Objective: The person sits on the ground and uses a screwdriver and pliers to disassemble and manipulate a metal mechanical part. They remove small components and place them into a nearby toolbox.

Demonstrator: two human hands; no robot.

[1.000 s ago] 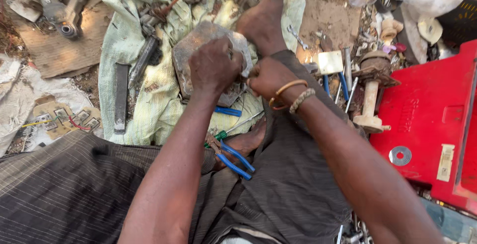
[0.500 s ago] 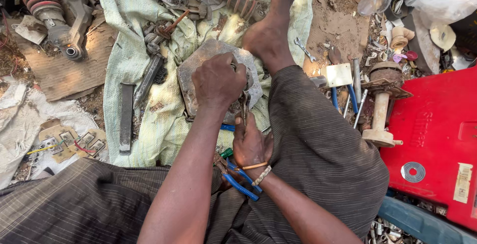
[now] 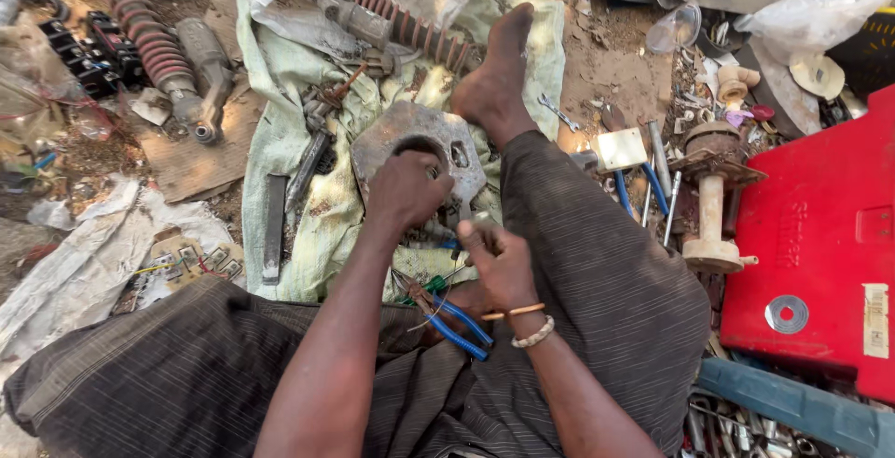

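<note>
My left hand (image 3: 406,190) grips the near edge of a flat grey metal plate (image 3: 382,136) with holes in it. The plate lies on a pale green cloth (image 3: 280,132) in front of me. My right hand (image 3: 501,264) hovers just below the plate, blurred, fingers curled in; I cannot make out anything in it. It wears two bracelets at the wrist. Blue-handled pliers (image 3: 459,329) lie on my lap under that hand. My bare foot (image 3: 494,76) rests beside the plate's right edge.
Coil springs and shock absorbers (image 3: 158,53) lie at the back left. A flat metal bar (image 3: 274,225) rests on the cloth. To the right are a red plastic case (image 3: 820,253), a rusty spindle part (image 3: 713,197), wrenches and loose scrap.
My right hand left the plate, dropped to the pliers on my lap, and has now come back up toward the plate. My left hand stayed gripping the plate.
</note>
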